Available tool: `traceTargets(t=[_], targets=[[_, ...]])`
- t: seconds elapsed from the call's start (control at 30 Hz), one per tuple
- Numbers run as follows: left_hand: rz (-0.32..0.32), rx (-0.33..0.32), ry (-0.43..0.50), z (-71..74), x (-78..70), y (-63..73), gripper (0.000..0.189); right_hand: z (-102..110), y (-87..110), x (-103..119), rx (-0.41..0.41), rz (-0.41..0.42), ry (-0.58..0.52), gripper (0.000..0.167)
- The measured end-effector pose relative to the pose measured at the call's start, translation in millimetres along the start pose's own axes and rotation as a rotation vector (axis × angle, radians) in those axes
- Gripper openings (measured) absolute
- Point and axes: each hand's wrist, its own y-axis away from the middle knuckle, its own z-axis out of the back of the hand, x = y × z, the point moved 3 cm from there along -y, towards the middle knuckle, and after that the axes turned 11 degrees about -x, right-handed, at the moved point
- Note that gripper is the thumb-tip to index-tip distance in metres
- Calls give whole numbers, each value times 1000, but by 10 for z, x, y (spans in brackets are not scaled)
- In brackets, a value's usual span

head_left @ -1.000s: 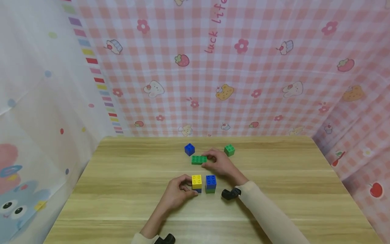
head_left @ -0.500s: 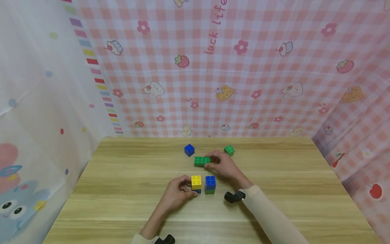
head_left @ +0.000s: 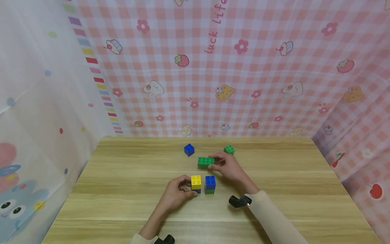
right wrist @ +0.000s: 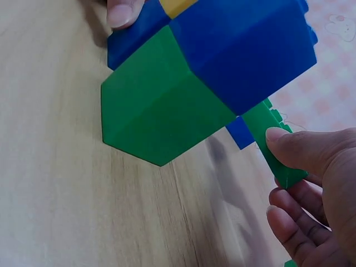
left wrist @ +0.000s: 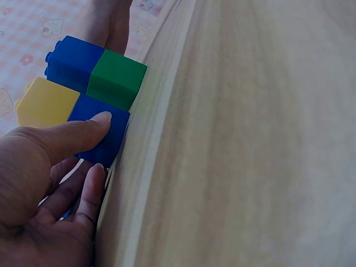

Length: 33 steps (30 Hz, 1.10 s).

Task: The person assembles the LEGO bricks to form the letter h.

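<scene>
My left hand (head_left: 176, 193) holds a small stack by its left and near sides, a yellow brick (head_left: 196, 179) on top of a blue brick (left wrist: 115, 134). Its thumb presses on the lower blue brick in the left wrist view. Just to the right, a second stack stands upright on the table: a blue brick (head_left: 210, 180) over a green brick (right wrist: 139, 103). Behind both stacks, my right hand (head_left: 229, 166) pinches the right end of a long green brick (head_left: 204, 161), thumb on the near side. Whether this brick touches the table I cannot tell.
A loose blue brick (head_left: 189, 149) lies toward the back of the wooden table (head_left: 131, 189). Behind my right hand sits a small green brick (head_left: 229, 149), partly covered. Patterned cloth (head_left: 213, 74) hangs along the table's back and sides.
My right hand has drawn the long green brick rightward and slightly nearer, away from the loose blue brick. The left hand and both stacks stay in place.
</scene>
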Motion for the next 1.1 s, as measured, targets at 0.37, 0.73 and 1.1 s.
traceTargets(t=[0.37, 0.73, 1.1], targets=[[4, -14, -3, -9, -6, 22, 36, 103, 112, 12, -18, 12, -23, 37], [3, -13, -16, -23, 13, 2, 39, 181, 232, 78, -44, -8, -38, 35], [-10, -24, -59, -41, -1, 29, 50, 214, 320, 76, -50, -8, -57, 35]])
